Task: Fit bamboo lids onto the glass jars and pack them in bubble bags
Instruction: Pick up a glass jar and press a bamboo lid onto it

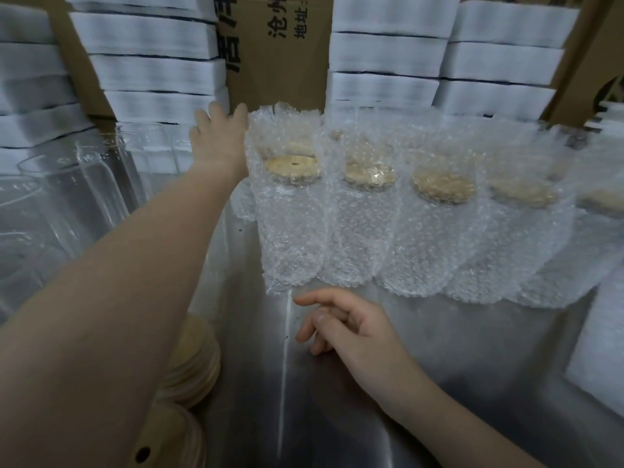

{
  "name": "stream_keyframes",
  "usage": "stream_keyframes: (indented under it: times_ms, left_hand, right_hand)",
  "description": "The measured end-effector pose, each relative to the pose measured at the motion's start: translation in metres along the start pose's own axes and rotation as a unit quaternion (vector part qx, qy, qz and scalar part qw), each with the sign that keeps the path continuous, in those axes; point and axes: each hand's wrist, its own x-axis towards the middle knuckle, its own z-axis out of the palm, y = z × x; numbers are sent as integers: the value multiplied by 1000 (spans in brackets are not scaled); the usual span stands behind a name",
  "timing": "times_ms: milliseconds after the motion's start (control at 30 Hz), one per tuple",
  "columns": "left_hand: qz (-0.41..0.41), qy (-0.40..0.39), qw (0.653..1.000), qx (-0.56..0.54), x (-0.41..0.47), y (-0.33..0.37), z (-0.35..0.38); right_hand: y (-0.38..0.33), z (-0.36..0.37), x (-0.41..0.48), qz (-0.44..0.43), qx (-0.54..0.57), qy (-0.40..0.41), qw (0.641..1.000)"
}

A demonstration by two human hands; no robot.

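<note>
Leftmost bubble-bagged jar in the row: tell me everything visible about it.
The leftmost bagged jar appears to stand on the steel table, ending a row of packs. A clear bubble bag sheathes it, its open top crumpled above the bamboo lid with a small centre hole. The left hand lies open against the bag's upper left edge; the next bag abuts its right side.

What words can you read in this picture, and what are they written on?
"沧州": printed sideways on the cardboard box, cut off by the picture's top edge.
"地址:": on the same box, beside it.
Big characters on that box's left edge: partly cut off; one looks like "居", not certain.
Dark mark on the right-hand box: cut off, unreadable.
</note>
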Motion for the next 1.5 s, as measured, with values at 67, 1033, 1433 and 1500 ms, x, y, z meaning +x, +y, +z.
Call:
stream_keyframes:
  times_ms: [67,1033,1433,1500]
  left_hand:
    - [-2,-10,1000,-17,1,-1,-7]
    - [-139,97,976,-137,-90,5,-61]
    - [-103,289,933,-186,-172,46,-136]
    - [-80,294,924,-231,-186,54,-143]
  right_hand:
    - [0,0,0,-1,-5,2,1000]
    - [-10,-3,-9,7,30,45,999]
    - [-20,-36,-38,40,82,109,990]
    - [-21,-41,-37,32,117,121,985]
